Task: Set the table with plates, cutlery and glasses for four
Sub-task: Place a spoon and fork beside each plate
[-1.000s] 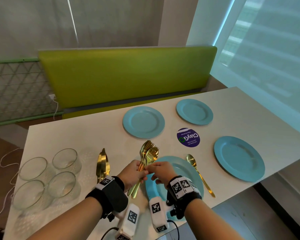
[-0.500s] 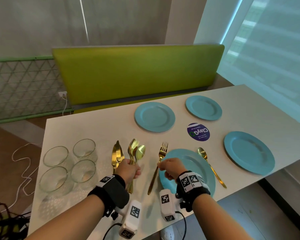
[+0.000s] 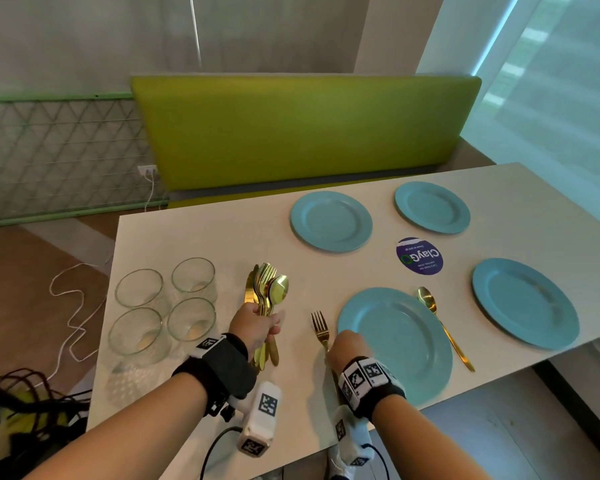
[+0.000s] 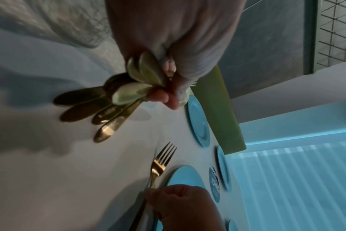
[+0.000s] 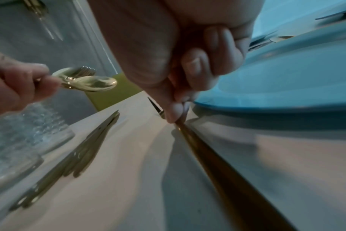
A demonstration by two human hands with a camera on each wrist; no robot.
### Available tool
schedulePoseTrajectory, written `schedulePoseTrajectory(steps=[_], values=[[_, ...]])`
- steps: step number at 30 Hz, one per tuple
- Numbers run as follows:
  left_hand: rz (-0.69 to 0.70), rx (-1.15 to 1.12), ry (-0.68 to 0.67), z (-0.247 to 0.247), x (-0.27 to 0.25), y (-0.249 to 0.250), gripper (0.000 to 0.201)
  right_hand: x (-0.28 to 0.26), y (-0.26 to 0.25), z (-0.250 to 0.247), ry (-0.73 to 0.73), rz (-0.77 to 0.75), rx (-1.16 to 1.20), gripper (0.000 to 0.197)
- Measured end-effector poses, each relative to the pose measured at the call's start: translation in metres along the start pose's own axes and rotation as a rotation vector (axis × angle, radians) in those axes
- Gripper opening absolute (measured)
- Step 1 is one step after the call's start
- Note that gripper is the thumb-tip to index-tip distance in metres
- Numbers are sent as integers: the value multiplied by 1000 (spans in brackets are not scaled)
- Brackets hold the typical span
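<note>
The white table (image 3: 194,233) fills the lower middle of the head view, with a green bench back (image 3: 302,133) behind it at upper centre and a wire-mesh panel (image 3: 56,150) at the upper left. Four clear glasses (image 3: 163,306) stand clustered at the left of the table, and a loose white cable (image 3: 73,306) trails on the floor beyond them. Four blue plates are out: two far ones (image 3: 330,221) (image 3: 432,207), one at the right edge (image 3: 523,303), and the near plate (image 3: 395,341) at lower centre. A round purple sticker (image 3: 420,256) between the plates reads "ClayGO", upside down from here; its smaller print is too small to make out. A gold spoon (image 3: 442,327) lies just right of the near plate. The left hand (image 3: 255,327) has its grip clenched round a bundle of gold cutlery (image 3: 267,292) — forks and spoons fanned above the fist — held near the glasses, above a few gold knives (image 5: 85,146) lying on the table. The right hand (image 3: 345,349) pinches the handle of a single gold fork (image 3: 320,329), which lies just left of the near plate, tines pointing away.
</note>
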State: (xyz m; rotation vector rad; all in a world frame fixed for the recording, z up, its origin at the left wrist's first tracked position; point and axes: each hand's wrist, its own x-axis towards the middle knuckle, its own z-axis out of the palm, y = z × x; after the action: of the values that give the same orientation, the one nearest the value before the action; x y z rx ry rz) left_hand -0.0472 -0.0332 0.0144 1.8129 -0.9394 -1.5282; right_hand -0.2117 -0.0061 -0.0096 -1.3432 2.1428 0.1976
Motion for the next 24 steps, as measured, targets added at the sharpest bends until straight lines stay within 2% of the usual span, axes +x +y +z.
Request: schedulePoseTrajectory(steps=[9,18,24], values=[[-7,-33,-4,2,-3,-6,29,-7,-1,3,95,-58,-115,27],[-4,-61,-37,3,-5,-4,19,-8,0,2,102,-39,-65,25],[-10,-162,-103,4,-7,4,12,-12,-4,-6,100,-66,-26,26]])
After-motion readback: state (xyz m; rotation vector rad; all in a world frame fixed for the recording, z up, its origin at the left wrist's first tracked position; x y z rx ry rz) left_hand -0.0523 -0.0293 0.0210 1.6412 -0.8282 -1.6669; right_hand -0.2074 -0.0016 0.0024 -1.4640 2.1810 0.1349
